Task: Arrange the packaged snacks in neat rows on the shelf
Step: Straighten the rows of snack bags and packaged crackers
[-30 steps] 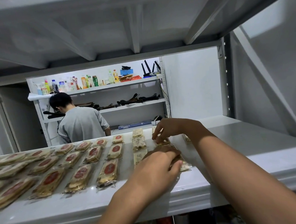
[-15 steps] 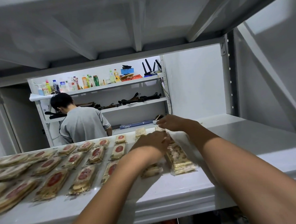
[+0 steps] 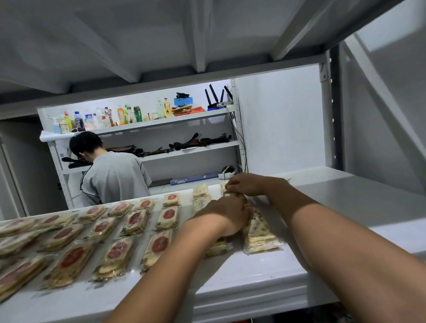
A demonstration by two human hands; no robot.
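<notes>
Flat clear snack packets with red round labels (image 3: 116, 252) lie in rows across the left and middle of the white shelf (image 3: 262, 272). To their right run two columns of pale speckled packets (image 3: 260, 233). My left hand (image 3: 224, 216) rests palm down on the middle of those columns, fingers curled on a packet. My right hand (image 3: 245, 184) is farther back, fingers pinched on a speckled packet (image 3: 237, 196) at the rear of the right column. The packets under both hands are mostly hidden.
The shelf's right half (image 3: 357, 203) is bare up to a white side wall with an upright post (image 3: 336, 115). The upper shelf board hangs low overhead. Behind the shelf a person in a grey shirt (image 3: 111, 176) stands at another rack with bottles (image 3: 120, 115).
My left hand moved from the front packet back toward the middle of the columns. My right hand stayed at the rear. The front right packet now lies uncovered.
</notes>
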